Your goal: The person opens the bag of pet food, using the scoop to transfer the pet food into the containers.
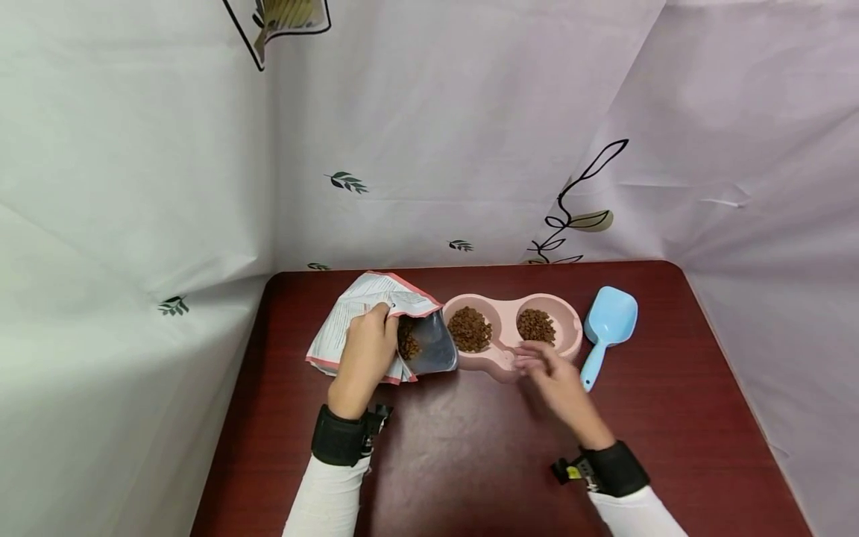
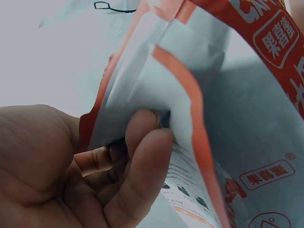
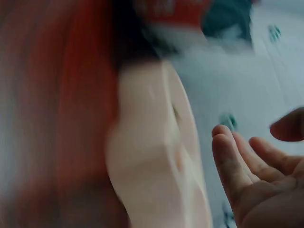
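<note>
On a dark red-brown table (image 1: 436,455) — 12 o'clock being its far edge — an open white-and-red pouch (image 1: 345,321) of pet kibble is at 10 o'clock with its mouth toward 3, just beside a pink double pet bowl (image 1: 505,317) at 12. The left hand (image 1: 362,350) pinches the pouch's rim, while the right hand (image 1: 557,384) has its fingers extended at the bowl's 5 o'clock side — whether touching it, I cannot tell. A light-blue scoop (image 1: 611,317) lies at 2 o'clock, handle pointing to 7, and the bowl holds a larger kibble heap (image 1: 470,330) at 9 and a smaller kibble heap (image 1: 535,326) at 3.
</note>
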The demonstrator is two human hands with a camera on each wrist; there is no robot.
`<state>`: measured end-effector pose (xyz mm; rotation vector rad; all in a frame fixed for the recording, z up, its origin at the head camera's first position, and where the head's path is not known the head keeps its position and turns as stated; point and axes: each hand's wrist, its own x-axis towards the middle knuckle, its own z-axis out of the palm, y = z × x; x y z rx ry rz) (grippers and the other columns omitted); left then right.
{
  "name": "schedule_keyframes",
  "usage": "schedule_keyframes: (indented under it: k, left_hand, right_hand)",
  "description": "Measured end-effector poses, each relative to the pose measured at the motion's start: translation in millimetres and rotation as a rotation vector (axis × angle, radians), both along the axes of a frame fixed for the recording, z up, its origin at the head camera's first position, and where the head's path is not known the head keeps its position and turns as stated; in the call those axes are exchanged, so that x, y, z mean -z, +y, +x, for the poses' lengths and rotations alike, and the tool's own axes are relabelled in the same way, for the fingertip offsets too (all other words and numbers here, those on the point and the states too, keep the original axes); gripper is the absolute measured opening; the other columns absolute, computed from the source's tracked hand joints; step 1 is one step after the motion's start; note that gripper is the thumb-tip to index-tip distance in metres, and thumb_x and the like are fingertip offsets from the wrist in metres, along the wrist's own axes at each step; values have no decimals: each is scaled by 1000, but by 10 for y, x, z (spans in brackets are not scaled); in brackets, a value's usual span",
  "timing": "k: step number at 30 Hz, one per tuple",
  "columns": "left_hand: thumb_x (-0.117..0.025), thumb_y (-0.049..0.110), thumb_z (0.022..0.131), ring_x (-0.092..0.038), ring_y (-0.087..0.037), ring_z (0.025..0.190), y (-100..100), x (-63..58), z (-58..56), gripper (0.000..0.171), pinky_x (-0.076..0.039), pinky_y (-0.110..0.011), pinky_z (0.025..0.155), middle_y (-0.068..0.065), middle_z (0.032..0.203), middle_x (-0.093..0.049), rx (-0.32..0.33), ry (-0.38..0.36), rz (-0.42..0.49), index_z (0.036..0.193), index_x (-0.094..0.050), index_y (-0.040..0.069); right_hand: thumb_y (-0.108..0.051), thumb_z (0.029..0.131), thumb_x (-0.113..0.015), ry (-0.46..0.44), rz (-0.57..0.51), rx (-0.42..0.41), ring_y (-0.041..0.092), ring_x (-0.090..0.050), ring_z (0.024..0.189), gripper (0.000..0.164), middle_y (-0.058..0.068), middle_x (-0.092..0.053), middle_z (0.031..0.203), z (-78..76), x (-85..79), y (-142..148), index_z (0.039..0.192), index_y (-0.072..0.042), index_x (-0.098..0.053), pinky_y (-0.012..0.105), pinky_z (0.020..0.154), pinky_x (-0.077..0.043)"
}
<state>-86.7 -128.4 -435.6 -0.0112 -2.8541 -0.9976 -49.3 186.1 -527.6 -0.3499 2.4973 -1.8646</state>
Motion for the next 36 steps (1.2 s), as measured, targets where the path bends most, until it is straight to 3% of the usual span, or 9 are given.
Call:
schedule_keyframes:
  k: [4,8,15,21,25,28,30,33,36]
  left_hand:
    - [-52,13,106,-34,-16,52,-7,0,3,31,-31,-30,51,-1,63,-33,-10,-2,3,75,-46,9]
    - [-53,12,105,-35,-16,51,-12,-4,7,30,-31,-30,50,-1,63,-34,-18,5,10,76,-46,9]
    - [-55,13,105,-36,-16,51,-12,-3,2,31,-31,-30,50,0,63,-34,-19,27,12,76,-45,9]
    - [-57,12,103,-39,-17,53,-32,-42,7,28,-33,-30,52,0,63,-36,-22,45,8,77,-47,8]
    - [-63,19,101,-47,-21,60,-57,-42,61,23,-39,-34,58,-4,67,-46,-14,71,-8,84,-54,7]
    - [-68,29,99,-58,-28,82,-117,63,177,29,-48,-42,75,-13,91,-60,21,132,0,106,-61,2]
    - [-74,37,95,-60,-35,110,-171,206,284,53,-49,-49,95,-20,119,-62,78,188,-2,127,-58,-1]
    - [-83,48,83,-38,-43,146,-235,479,449,97,-33,-59,117,-23,156,-43,191,247,-55,154,-38,-2]
    - [-90,48,74,-22,-47,155,-270,717,579,121,-26,-67,118,-20,169,-24,250,269,-138,163,-22,1]
  right_hand:
    - [10,100,-55,-118,-139,-191,46,-64,121,50,39,-50,144,-37,88,-419,147,15,-39,32,97,-56]
    - [9,97,-59,-204,-144,-231,50,-59,127,62,35,-46,150,-99,159,-747,153,11,-34,29,98,-55]
    - [9,92,-67,-235,-185,-204,48,-60,126,62,37,-54,141,-195,374,-1106,148,12,-41,26,94,-55]
    - [-3,90,-78,-151,-86,-86,33,-71,112,48,21,-69,128,-215,393,-1235,135,0,-62,21,83,-56]
    - [-4,91,-77,-140,-82,-65,32,-72,111,45,19,-70,127,-217,391,-1247,134,-2,-64,23,82,-56]
    - [-5,93,-76,-135,-90,-83,32,-71,113,47,20,-69,129,-220,395,-1247,137,-2,-62,25,85,-56]
    - [-7,93,-76,-124,-81,-90,32,-70,115,47,19,-69,130,-226,390,-1246,138,-3,-62,26,87,-56]
    - [-8,93,-77,-80,-40,-83,28,-70,114,46,15,-71,129,-239,380,-1235,137,-6,-64,27,88,-55]
    - [-10,93,-77,-32,-5,-73,25,-70,112,43,11,-73,126,-247,373,-1243,134,-9,-67,29,89,-55]
